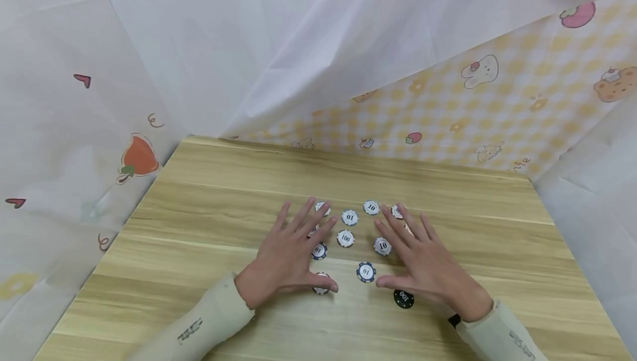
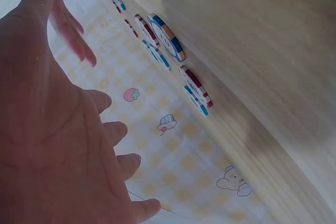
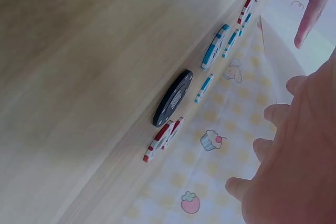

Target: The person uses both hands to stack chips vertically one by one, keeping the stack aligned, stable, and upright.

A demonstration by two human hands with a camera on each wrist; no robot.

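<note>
Fingers spread and holding nothing, a left hand (image 1: 288, 250) at nine o'clock and a right hand (image 1: 425, 256) at three hover above poker chips (image 1: 345, 238) scattered flat between and beneath them on a wood-grain surface (image 1: 239, 173), a black chip (image 1: 403, 299) near five o'clock, a blue-edged chip (image 1: 366, 272) near six. The chips look light, stiff, sturdy and probably slippery, best pinched by the rim or slid flat. The hands partly hide several outer chips from above; a yellow-checked cloth (image 1: 438, 112) hangs behind at twelve, beneath a drooping white sheet (image 1: 199, 35).
</note>
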